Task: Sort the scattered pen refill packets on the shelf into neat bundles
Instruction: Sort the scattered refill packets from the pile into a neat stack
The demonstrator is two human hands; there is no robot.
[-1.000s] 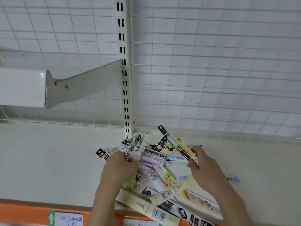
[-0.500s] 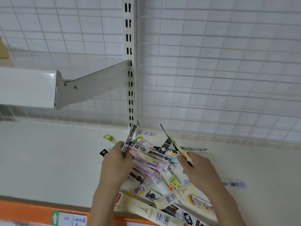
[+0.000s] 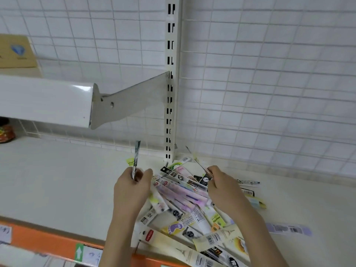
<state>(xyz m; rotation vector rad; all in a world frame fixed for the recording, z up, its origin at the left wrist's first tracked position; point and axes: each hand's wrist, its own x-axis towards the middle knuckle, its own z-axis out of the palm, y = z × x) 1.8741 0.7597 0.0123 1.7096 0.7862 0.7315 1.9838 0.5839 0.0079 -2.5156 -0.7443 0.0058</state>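
A loose heap of pen refill packets [image 3: 185, 205] lies on the white shelf [image 3: 57, 180], fanning from the upright post toward the front edge. My left hand [image 3: 133, 187] pinches one narrow black-and-white packet [image 3: 136, 157], held upright and seen edge-on above the pile's left side. My right hand [image 3: 223, 185] grips the lower end of another thin packet [image 3: 200, 166] that slants up and to the left, also edge-on. Both held packets are lifted clear of the heap. A pale purple packet [image 3: 289, 229] lies apart on the right.
A slotted upright post [image 3: 170, 89] rises behind the heap, with a bracket and upper shelf [image 3: 44, 99] jutting out at the left. Wire grid backing [image 3: 269, 74] closes the rear. An orange price strip [image 3: 44, 241] runs along the front edge. A brown carton [image 3: 16, 51] sits top left.
My left hand has lifted its packet higher and shifted left, away from the pile. My right hand has turned its packet more edge-on. The view has tilted slightly.
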